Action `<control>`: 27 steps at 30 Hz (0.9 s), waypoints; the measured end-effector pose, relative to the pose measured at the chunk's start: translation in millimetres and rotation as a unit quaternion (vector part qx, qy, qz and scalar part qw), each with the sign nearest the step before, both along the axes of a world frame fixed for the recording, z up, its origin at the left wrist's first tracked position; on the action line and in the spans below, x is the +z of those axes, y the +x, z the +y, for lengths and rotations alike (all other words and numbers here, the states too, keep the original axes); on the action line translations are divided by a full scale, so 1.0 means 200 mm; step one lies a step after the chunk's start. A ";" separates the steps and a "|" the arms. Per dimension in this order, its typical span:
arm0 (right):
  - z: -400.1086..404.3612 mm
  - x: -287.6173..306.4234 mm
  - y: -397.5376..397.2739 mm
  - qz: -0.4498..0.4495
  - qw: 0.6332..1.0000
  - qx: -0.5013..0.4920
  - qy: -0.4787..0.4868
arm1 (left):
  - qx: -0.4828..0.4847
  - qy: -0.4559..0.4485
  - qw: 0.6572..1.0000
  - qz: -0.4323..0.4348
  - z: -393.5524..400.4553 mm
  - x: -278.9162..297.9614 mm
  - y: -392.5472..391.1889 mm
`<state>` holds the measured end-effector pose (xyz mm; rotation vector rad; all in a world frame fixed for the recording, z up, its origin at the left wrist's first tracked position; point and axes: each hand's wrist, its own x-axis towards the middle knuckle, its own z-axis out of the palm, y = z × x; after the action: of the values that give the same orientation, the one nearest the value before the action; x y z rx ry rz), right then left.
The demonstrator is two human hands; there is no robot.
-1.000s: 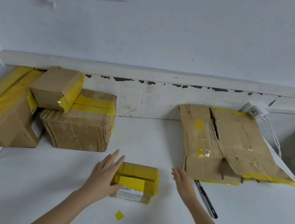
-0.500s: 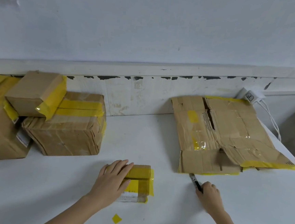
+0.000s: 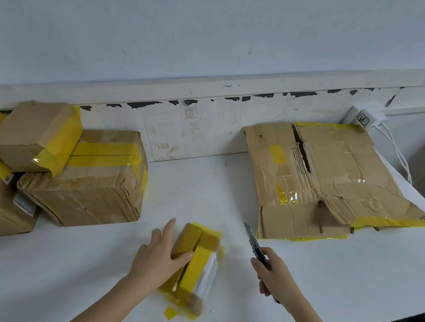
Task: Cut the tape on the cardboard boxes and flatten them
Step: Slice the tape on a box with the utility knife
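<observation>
Two hands: left (image 3: 160, 256) grips the small box (image 3: 195, 264), right (image 3: 277, 277) beside it clutches the knife (image 3: 255, 244)

- The small box (image 3: 194, 264) was brown cardboard, wrapped in glossy yellow tape with a white paper label.
- The flattened cardboard (image 3: 332, 186) looked matt, creased and torn, its corrugation showing; clear tape patches shone on it.
- The big box (image 3: 88, 183) was crumpled cardboard under shiny film.
- The table (image 3: 199, 185) was smooth, matt white.
- The knife (image 3: 255, 244) looked dark, slightly glossy.
- The wall strip (image 3: 183, 130) had chipped, scuffed paint.
</observation>
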<state>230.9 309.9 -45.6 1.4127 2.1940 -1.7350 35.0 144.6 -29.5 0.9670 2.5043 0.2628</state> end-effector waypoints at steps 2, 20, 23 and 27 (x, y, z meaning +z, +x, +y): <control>-0.04 0.01 -0.03 0.035 0.998 -0.031 -0.046 | 0.046 0.015 0.999 0.017 0.01 0.02 0.05; -0.05 0.07 -0.21 0.124 0.981 -0.091 -0.122 | -0.023 0.010 0.990 0.138 0.13 -0.03 0.00; -0.04 0.06 -0.23 0.116 0.981 -0.092 -0.128 | 0.009 0.041 0.992 0.120 0.15 -0.06 0.02; 0.01 0.05 -0.17 0.080 0.989 -0.097 -0.074 | 0.044 0.161 0.984 0.056 0.14 -0.07 0.07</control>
<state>196.4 311.9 -35.4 1.5454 2.0050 -2.0963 49.0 172.5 -44.2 1.0177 2.6638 0.6757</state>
